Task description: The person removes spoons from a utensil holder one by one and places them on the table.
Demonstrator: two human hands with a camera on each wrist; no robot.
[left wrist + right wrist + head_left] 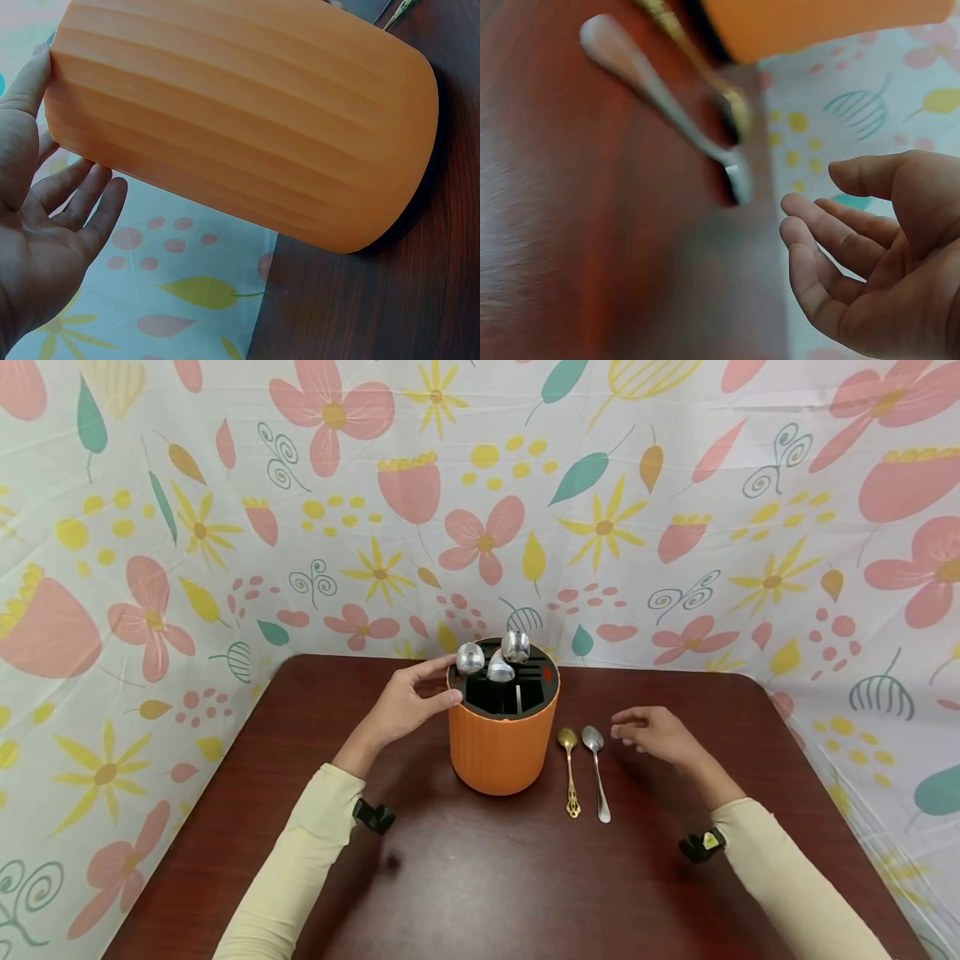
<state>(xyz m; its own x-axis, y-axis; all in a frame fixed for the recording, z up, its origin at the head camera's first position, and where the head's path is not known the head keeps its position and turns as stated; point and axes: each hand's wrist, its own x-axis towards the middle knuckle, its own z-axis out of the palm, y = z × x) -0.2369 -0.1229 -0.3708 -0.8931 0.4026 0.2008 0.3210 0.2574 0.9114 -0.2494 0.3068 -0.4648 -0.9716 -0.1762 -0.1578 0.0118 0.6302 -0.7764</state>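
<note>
An orange cutlery holder (pixel 501 756) with a black slotted top stands on the table, three silver spoons (pixel 470 658) upright in it with their bowls up. My left hand (pixel 401 706) grips its upper rim from the left, thumb at the front and index finger toward the back. In the left wrist view the other fingers (pixel 105 214) lie loosely by the ribbed side. Right of the holder lie a gold spoon (pixel 570 772) with an ornate handle and a silver spoon (pixel 598 772). Just right of these hovers my right hand (pixel 656 733), fingers loosely bent, holding nothing.
The dark reddish-brown table (pixel 465 885) reaches back to a flower-printed cloth (pixel 480 468) hanging behind it and at both sides. Each wrist wears a black strap with a small device (pixel 702 845).
</note>
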